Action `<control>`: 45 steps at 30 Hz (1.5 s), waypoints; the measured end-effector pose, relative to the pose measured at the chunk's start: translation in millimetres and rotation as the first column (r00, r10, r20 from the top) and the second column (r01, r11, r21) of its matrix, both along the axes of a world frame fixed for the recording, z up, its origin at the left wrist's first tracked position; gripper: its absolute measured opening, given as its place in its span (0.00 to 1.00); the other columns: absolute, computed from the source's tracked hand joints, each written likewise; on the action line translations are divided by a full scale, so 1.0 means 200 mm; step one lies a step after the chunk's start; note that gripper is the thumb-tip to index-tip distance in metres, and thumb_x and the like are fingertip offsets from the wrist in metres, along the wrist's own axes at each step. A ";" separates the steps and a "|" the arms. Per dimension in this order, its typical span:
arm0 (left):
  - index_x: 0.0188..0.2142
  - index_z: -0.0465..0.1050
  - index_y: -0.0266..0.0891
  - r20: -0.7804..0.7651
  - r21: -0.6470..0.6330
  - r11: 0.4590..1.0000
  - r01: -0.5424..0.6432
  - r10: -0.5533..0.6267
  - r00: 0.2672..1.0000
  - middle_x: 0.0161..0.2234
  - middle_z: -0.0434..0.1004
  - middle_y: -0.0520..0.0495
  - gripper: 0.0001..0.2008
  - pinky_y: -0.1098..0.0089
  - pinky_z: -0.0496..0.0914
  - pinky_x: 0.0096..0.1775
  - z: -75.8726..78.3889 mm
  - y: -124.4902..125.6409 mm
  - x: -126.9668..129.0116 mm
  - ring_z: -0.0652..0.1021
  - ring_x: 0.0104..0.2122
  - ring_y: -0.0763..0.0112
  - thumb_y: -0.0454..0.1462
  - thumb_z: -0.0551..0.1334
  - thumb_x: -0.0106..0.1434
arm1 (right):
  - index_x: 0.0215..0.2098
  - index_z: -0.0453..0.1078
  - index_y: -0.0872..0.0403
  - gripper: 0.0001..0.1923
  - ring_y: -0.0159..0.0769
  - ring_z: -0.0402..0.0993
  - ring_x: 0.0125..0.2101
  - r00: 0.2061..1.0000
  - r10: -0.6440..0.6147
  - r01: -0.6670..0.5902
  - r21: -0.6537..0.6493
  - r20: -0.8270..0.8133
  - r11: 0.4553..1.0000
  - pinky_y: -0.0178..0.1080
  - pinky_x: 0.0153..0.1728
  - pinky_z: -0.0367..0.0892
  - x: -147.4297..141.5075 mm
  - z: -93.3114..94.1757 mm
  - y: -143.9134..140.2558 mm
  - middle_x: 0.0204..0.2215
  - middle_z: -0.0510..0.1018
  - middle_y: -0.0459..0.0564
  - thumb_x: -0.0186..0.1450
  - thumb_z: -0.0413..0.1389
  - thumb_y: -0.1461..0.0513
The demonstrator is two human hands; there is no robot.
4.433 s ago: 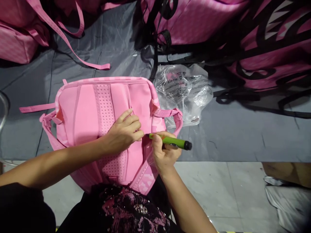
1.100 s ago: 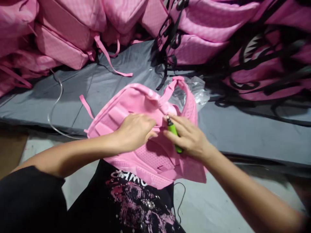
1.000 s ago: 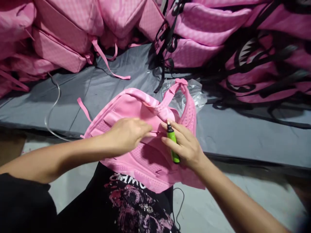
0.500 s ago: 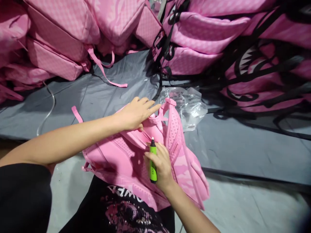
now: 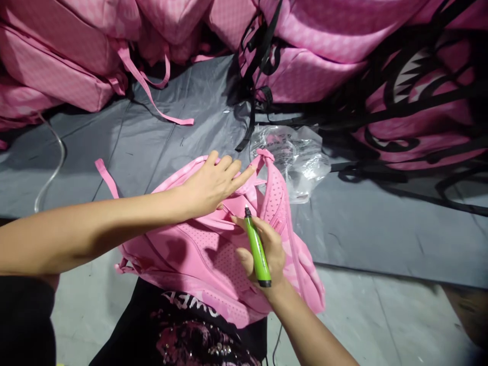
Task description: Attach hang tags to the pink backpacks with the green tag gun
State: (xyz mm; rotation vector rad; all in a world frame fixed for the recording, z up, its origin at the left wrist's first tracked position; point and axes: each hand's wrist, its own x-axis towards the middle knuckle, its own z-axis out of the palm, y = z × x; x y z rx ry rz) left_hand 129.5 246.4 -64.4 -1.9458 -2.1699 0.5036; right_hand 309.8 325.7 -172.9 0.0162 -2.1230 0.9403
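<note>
A pink backpack [image 5: 213, 254] with dotted mesh straps lies across my lap and against the edge of the grey surface. My left hand [image 5: 213, 185] rests over its upper part, back of the hand up and fingers spread, with the thumb partly hidden below. In my right hand [image 5: 269, 249] is a green highlighter [image 5: 257, 249] with a black collar and a pale tip pointing up and away. That hand is over the strap side of the backpack, just right of the left hand. The fabric under the left palm is hidden.
Stacked pink backpacks [image 5: 61, 56] fill the back left. More pink ones with black straps [image 5: 316, 73] are piled at the back right. A crumpled clear plastic bag [image 5: 301, 168] lies beyond my right hand on the grey cover [image 5: 366, 223]. Several loose straps trail over it.
My right hand has shifted slightly right and turned, so the highlighter now slants. My left hand stays on the backpack, fingers spread. The view has moved a little.
</note>
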 end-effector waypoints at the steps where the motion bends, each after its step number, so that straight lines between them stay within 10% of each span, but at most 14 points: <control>1: 0.71 0.40 0.30 0.001 0.008 1.000 -0.001 0.001 1.000 0.55 0.67 0.33 0.40 0.54 0.62 0.51 0.00 -0.01 0.00 0.68 0.51 0.50 0.40 0.58 0.67 | 0.65 0.55 0.54 0.29 0.46 0.81 0.43 1.000 -0.014 0.014 -0.005 0.009 1.000 0.49 0.43 0.77 0.00 0.01 0.01 0.43 0.81 0.57 0.69 0.55 0.54; 7: 0.71 0.41 0.32 0.039 0.016 1.000 -0.022 0.021 0.999 0.62 0.61 0.32 0.40 0.53 0.59 0.55 0.00 -0.01 0.00 0.64 0.57 0.48 0.40 0.58 0.66 | 0.64 0.58 0.45 0.29 0.43 0.79 0.46 0.963 -0.269 0.261 0.278 -0.011 0.924 0.48 0.48 0.74 -0.07 0.13 0.08 0.45 0.81 0.53 0.67 0.57 0.66; 15: 0.70 0.43 0.26 0.022 0.006 0.980 -0.198 0.198 0.980 0.67 0.53 0.31 0.42 0.50 0.58 0.59 -0.05 0.02 -0.01 0.63 0.59 0.46 0.43 0.60 0.65 | 0.70 0.45 0.57 0.46 0.67 0.44 0.68 0.721 -0.438 0.192 0.452 0.538 0.871 0.72 0.60 0.46 -0.35 0.19 0.10 0.69 0.50 0.72 0.61 0.63 0.57; 24: 0.72 0.33 0.40 0.043 -0.193 0.963 -0.188 0.200 0.979 0.72 0.36 0.34 0.56 0.48 0.54 0.62 0.01 0.04 -0.01 0.54 0.66 0.44 0.42 0.71 0.56 | 0.68 0.47 0.56 0.41 0.59 0.56 0.64 0.737 -0.388 0.207 0.362 0.553 0.909 0.61 0.58 0.59 -0.31 0.16 0.11 0.63 0.61 0.67 0.61 0.58 0.62; 45: 0.69 0.49 0.35 0.055 -0.062 0.980 -0.190 0.194 0.980 0.68 0.53 0.34 0.39 0.50 0.59 0.58 -0.05 0.04 -0.02 0.63 0.60 0.47 0.39 0.63 0.63 | 0.68 0.49 0.57 0.46 0.62 0.56 0.64 0.679 -0.404 0.181 0.393 0.613 0.902 0.59 0.57 0.62 -0.33 0.17 0.12 0.64 0.58 0.71 0.56 0.63 0.66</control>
